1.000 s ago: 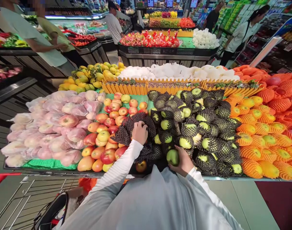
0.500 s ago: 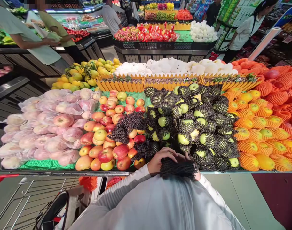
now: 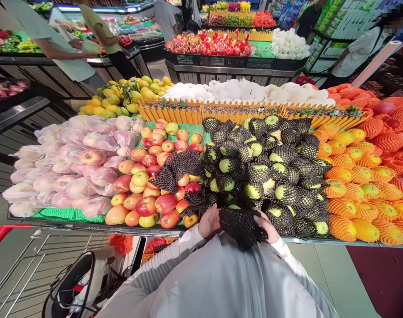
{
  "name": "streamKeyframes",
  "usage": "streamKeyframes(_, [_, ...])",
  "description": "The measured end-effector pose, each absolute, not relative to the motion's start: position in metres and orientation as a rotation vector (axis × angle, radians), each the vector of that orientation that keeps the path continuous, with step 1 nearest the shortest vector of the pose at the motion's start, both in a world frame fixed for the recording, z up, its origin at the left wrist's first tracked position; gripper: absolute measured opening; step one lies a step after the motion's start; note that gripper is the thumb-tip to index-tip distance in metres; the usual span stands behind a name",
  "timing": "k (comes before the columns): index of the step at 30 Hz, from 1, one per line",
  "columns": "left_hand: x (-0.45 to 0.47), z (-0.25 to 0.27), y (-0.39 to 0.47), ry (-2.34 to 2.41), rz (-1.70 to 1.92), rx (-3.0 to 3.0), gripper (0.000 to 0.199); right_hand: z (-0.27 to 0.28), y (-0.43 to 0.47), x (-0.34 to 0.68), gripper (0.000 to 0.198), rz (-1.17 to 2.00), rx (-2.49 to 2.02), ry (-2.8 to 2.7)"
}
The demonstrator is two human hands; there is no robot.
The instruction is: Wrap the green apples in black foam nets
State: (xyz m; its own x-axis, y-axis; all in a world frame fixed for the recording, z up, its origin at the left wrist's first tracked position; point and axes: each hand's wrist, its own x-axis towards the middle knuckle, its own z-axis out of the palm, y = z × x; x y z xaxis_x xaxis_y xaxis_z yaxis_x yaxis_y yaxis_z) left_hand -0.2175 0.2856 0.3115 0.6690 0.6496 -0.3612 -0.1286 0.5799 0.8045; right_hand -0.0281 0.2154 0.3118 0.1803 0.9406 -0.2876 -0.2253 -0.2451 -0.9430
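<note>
Close to my body, at the display's front edge, a bunch of black foam net sleeves hangs between my hands. My left hand is closed at its left side, with the fingertips partly hidden behind the netting. On the other side my right hand grips the sleeves, its fingers bent over their edge. Green apples in black nets lie just beyond my hands. Left of them are loose red and yellow apples, with a spread black net draped over some.
Pink bagged fruit fills the display's left part. Orange-netted fruit lies at the right. A low orange fence planter runs behind the apples. A shopping cart holding a bag stands at lower left. Several people are beyond the display.
The black sleeves have turned from a sideways bundle to a looser, spread bunch. My left hand has moved from over them to their left side; the right hand's fingers now show more.
</note>
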Motion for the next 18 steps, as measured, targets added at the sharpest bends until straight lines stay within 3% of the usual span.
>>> streamKeyframes(4, [-0.207, 0.291, 0.285, 0.825, 0.563, 0.864, 0.053, 0.293, 0.219, -0.027, 0.038, 1.173, -1.466, -0.814])
streamKeyframes(9, [-0.196, 0.266, 0.298, 1.121, 0.654, 1.195, 0.048, 0.273, 0.231, -0.032, 0.048, 0.895, -1.685, -0.944])
streamKeyframes(18, [-0.208, 0.248, 0.306, 1.279, 0.535, 1.362, 0.034, 0.253, 0.233, -0.033, 0.042, 0.901, -1.731, -0.974])
